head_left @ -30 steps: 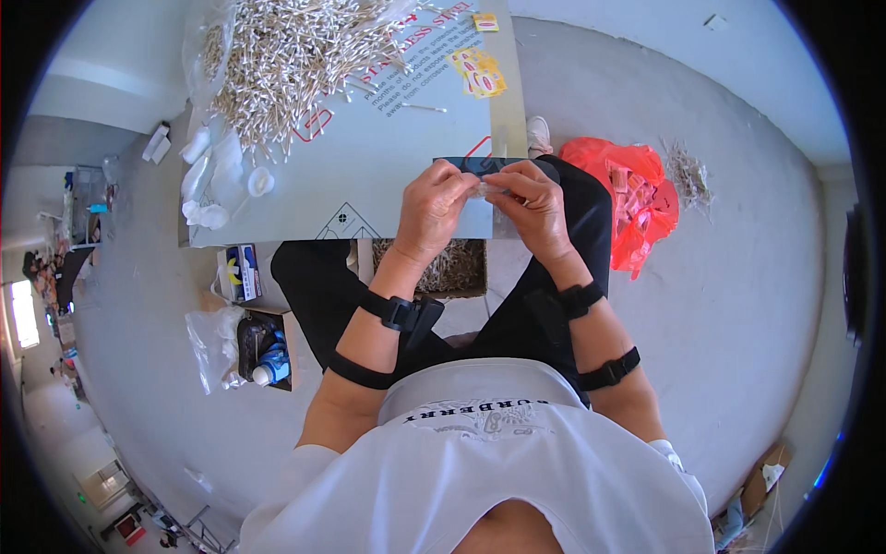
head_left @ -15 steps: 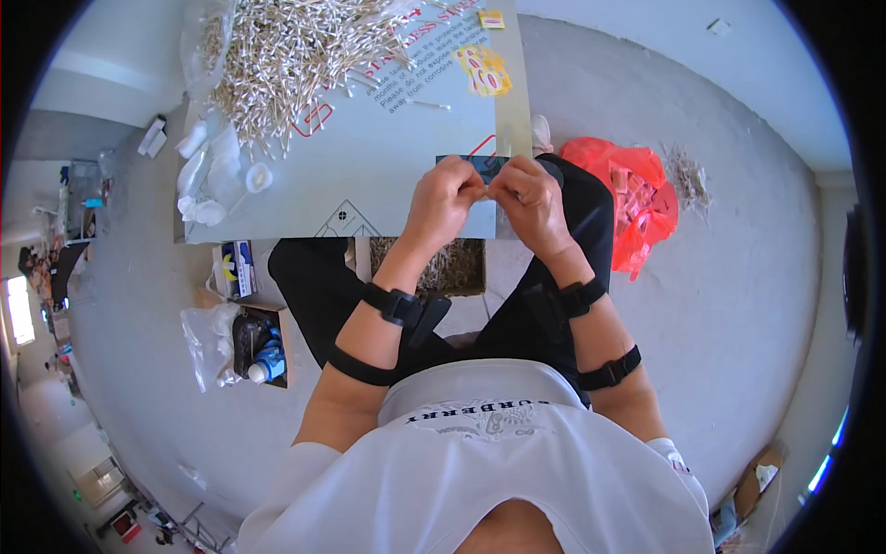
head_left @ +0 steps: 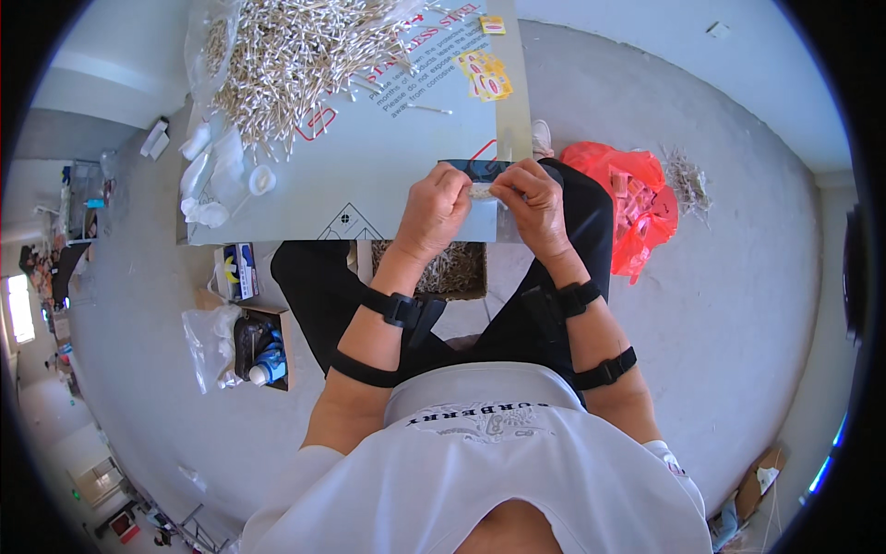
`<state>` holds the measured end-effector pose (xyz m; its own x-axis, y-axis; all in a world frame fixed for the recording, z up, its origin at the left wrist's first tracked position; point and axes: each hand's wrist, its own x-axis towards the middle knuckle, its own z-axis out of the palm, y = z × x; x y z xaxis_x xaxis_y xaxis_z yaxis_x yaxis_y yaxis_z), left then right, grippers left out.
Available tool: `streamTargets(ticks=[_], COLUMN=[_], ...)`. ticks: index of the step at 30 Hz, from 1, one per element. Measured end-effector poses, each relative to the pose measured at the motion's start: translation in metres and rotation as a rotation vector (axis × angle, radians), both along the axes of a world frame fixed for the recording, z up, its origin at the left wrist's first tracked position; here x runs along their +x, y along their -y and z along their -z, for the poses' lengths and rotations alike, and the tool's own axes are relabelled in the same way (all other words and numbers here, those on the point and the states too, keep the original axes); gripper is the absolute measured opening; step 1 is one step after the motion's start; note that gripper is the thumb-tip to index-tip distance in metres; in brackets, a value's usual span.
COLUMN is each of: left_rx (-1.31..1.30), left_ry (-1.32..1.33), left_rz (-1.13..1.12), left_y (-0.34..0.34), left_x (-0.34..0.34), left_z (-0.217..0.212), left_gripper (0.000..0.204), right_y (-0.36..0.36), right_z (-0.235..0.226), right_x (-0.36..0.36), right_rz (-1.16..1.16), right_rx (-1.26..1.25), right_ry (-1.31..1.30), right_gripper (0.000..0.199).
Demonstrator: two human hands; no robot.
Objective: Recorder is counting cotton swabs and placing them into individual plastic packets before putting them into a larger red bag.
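Observation:
My left hand point(head_left: 437, 209) and my right hand point(head_left: 536, 205) meet over the near edge of the table, fingers pinched. Between their fingertips stretches a small whitish bundle point(head_left: 482, 191), gripped at both ends; its exact kind is too small to make out. Just beyond my fingers lies a dark blue glossy sheet point(head_left: 486, 170), partly covered by my hands. Farther left on the table spreads a large heap of cotton swabs point(head_left: 286, 69), with one loose swab point(head_left: 430, 110) apart from it. Several yellow-and-white stickers point(head_left: 486, 76) lie at the far right of the tabletop.
White plastic wraps and a small round white dish point(head_left: 262, 179) sit at the table's left edge. Under the table stands a box of swabs point(head_left: 452, 268). A red plastic bag point(head_left: 628, 198) with pink packets is right of my leg; a carton with a blue bottle point(head_left: 268, 366) stands left.
My hands have drawn slightly apart, the left one moving left and down a little. The whitish bundle now shows between them, where before the fingertips hid most of it.

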<state>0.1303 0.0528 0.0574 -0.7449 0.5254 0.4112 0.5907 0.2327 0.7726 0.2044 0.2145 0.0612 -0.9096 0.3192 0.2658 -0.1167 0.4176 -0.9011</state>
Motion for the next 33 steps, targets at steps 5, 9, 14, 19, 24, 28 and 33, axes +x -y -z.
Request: streamTargets(ticks=[5,9,14,19,24,28,33], left_rx=[-0.047,0.015,0.031,0.051,0.021,0.019,0.038], left_ry=[-0.062,0.122,0.099,-0.011,-0.195,-0.167,-0.126], left_rz=[-0.046,-0.001,0.083,0.031,0.005,-0.033,-0.05], left_y=[-0.003,-0.001,0.004,0.0,-0.005,-0.006,-0.007], left_x=[-0.002,-0.002,-0.008,-0.007,-0.006,-0.005,-0.003], left_z=[0.003,-0.006,-0.002,0.001,-0.002,0.0,0.0], left_gripper=[0.015,0.018,0.016,0.018,0.019,0.018,0.016], right_y=[0.001,-0.001,-0.001,0.001,0.008,0.006,-0.011], right_z=[0.0,-0.002,0.001,0.001,-0.009,-0.011,-0.012], right_x=[-0.002,0.0,0.0,-0.004,-0.01,-0.015,-0.008], right_rz=[0.008,0.005,-0.032,-0.017,-0.022,-0.049,-0.024], right_rx=[0.057,0.023,0.057,0.052,0.339,0.426,0.436], right_ry=[-0.014,0.027,-0.029,-0.039,-0.136,-0.132,-0.165], right_gripper=[0.008,0.008,0.012,0.012,0.011,0.012,0.012])
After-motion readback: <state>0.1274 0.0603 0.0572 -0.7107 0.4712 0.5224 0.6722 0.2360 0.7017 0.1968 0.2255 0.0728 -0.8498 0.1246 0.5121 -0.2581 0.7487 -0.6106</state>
